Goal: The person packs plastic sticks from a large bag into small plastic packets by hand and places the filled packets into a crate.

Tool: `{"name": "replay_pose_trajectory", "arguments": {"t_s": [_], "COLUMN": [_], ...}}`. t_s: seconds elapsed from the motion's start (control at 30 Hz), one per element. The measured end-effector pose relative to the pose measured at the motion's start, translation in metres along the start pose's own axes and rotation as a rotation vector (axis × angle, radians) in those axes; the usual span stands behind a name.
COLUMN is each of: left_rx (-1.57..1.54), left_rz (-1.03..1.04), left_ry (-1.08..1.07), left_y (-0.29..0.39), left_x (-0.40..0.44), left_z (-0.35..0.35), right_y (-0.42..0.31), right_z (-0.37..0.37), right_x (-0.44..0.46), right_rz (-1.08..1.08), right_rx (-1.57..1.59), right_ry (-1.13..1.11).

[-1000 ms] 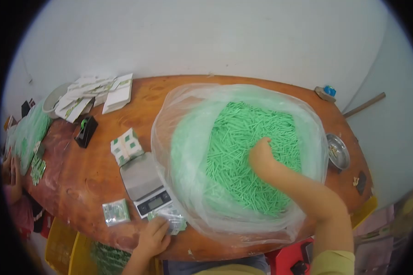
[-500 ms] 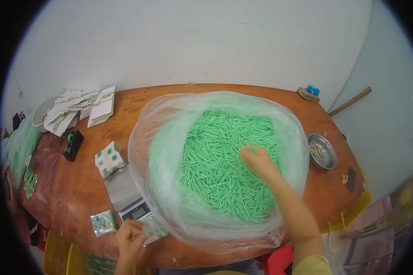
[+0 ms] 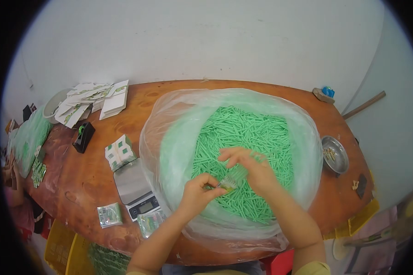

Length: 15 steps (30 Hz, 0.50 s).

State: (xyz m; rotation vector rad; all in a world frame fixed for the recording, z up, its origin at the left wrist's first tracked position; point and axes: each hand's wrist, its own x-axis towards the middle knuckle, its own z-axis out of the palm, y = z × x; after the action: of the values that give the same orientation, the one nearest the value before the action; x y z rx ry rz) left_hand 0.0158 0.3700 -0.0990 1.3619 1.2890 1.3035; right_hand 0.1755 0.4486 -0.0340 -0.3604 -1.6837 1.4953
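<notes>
A large clear plastic bag [image 3: 170, 137] stands open on the table, full of thin green sticks [image 3: 243, 123]. Over the sticks, my left hand [image 3: 201, 191] pinches the lower end of a small clear packet [image 3: 234, 178] with green sticks in it. My right hand [image 3: 250, 168] is at the packet's upper right, fingers curled and apart, with some green sticks at its fingers. Left of the bag is a digital scale [image 3: 133, 183]. One filled packet [image 3: 150, 222] lies at the scale's front edge, another [image 3: 109, 215] to its left.
Behind the scale sits a banded stack of cards [image 3: 120, 152]. A tape dispenser [image 3: 83, 137] and white cards [image 3: 114, 98] are farther back. At the right stands a metal bowl [image 3: 335, 155]. Another person's hand [image 3: 16, 176] shows at the far left, beside a green bag [image 3: 30, 133].
My left hand has moved from the packets by the scale to over the sticks, now with a clear packet. My right hand has come beside it with sticks.
</notes>
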Motion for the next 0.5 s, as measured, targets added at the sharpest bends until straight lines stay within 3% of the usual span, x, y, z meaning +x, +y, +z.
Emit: {"name": "replay_pose_trajectory", "arguments": {"t_s": [0.1,0.2,0.4,0.5], "left_rx": [-0.178,-0.232,-0.271,-0.295], "left_rz": [0.079,-0.017,0.109,0.121], "left_ry": [0.058,0.080,0.063,0.073], "left_y": [-0.013,-0.012,-0.010,-0.009], "left_x": [0.002,-0.003,-0.009,-0.008], "left_z": [0.005,0.007,0.008,0.008], "right_y": [0.012,0.020,0.008,0.007], "right_z": [0.011,0.005,0.002,0.004], "right_x": [-0.006,-0.008,-0.005,-0.007], "right_rz": [0.220,0.269,0.232,0.194], "right_rx": [-0.021,0.066,0.370,0.307], "right_ry": [-0.043,0.021,0.268,0.230]}}
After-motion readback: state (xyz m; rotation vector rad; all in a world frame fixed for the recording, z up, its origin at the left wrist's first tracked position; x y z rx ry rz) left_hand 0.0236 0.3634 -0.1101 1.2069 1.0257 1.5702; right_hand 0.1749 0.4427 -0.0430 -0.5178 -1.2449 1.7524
